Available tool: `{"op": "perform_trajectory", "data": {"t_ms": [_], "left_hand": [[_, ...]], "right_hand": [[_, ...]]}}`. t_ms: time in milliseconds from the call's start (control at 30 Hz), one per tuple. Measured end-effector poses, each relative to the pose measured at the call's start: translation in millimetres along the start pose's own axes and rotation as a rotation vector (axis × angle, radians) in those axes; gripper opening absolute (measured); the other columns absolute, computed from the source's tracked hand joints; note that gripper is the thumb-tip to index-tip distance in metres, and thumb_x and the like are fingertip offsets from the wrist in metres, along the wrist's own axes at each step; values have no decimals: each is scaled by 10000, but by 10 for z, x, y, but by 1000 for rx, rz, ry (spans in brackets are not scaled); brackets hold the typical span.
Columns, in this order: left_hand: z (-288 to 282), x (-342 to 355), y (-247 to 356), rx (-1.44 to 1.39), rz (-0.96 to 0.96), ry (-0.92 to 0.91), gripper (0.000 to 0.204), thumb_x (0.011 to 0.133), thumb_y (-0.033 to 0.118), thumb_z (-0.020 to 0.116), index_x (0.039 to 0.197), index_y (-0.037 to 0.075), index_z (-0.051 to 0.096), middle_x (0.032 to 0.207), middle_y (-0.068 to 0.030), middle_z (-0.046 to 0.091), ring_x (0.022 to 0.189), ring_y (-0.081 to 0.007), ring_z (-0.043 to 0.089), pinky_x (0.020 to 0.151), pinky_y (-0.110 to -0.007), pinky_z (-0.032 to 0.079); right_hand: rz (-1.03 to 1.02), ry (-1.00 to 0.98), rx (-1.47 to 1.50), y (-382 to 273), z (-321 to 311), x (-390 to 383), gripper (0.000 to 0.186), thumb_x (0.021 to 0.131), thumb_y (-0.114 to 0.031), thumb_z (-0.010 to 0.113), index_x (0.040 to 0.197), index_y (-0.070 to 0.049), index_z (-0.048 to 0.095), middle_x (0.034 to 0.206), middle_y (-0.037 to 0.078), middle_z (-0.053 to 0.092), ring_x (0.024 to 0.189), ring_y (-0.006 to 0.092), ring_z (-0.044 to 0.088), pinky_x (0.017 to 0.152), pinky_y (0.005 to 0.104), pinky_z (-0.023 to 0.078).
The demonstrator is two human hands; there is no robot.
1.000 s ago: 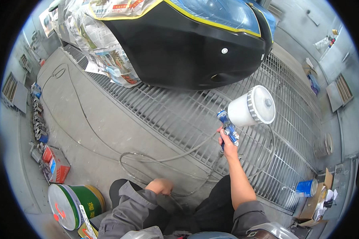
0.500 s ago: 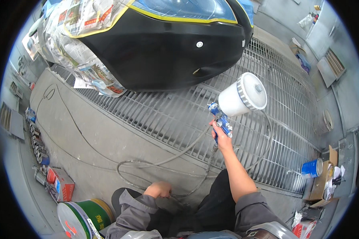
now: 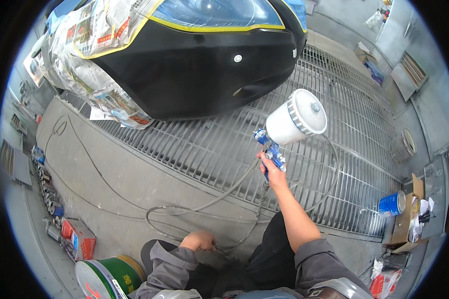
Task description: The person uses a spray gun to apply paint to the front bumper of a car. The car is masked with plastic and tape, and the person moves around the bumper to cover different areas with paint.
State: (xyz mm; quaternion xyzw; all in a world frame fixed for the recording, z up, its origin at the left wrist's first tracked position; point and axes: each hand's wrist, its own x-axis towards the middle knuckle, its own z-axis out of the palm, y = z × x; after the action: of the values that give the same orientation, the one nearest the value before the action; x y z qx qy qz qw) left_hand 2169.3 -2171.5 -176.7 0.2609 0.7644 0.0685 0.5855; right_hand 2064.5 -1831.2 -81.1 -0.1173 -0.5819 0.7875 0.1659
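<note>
My right hand point(image 3: 273, 169) is wrapped round the handle of a blue spray gun point(image 3: 270, 147). On top of the gun sits a white paint cup point(image 3: 295, 117), tilted to the right. The gun's nozzle end points toward a black car bumper point(image 3: 199, 74), a gap away from it. An air hose point(image 3: 257, 212) runs from the gun's handle and loops over the floor. By my knees, my left hand point(image 3: 199, 241) is closed on a section of that hose; its fingertips are partly hidden.
Newspaper point(image 3: 95, 74) and blue film point(image 3: 219, 12) edged with yellow tape cover the car around the bumper. Metal grating point(image 3: 334, 164) spans the floor. A green drum point(image 3: 117, 274) and red box point(image 3: 80, 239) stand left; a blue can point(image 3: 391, 204) and cardboard box point(image 3: 403, 224) are right.
The view has turned slightly right, so the car sits further left in it. Both hands keep their grips, and the spray gun has hardly moved.
</note>
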Motion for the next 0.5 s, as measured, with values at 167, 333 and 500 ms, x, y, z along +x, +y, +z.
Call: {"op": "perform_trajectory", "data": {"t_ms": [167, 333, 500], "left_hand": [[-72, -3, 55, 8, 23, -41, 500, 926, 414, 803, 1298, 83, 764, 991, -128, 806, 822, -272, 756, 750, -452, 571], [-40, -19, 24, -18, 36, 18, 378, 899, 398, 799, 1132, 101, 813, 883, -90, 787, 784, -254, 748, 706, -433, 565], [-120, -63, 141, -27, 18, -25, 373, 906, 416, 798, 1081, 87, 814, 756, -70, 742, 679, -234, 702, 644, -424, 537]], "right_hand": [[-17, -22, 93, -33, -179, 52, 283, 1030, -189, 716, 1261, -34, 664, 981, 48, 707, 611, 96, 546, 549, 272, 431], [-61, 37, 282, -164, -366, 141, 390, 1061, -210, 668, 1421, -92, 574, 1093, 73, 689, 614, 137, 549, 556, 306, 451], [-78, 136, 348, -279, -530, 128, 361, 1071, -233, 647, 1411, -136, 575, 1107, 61, 686, 603, 144, 538, 563, 324, 447]]}}
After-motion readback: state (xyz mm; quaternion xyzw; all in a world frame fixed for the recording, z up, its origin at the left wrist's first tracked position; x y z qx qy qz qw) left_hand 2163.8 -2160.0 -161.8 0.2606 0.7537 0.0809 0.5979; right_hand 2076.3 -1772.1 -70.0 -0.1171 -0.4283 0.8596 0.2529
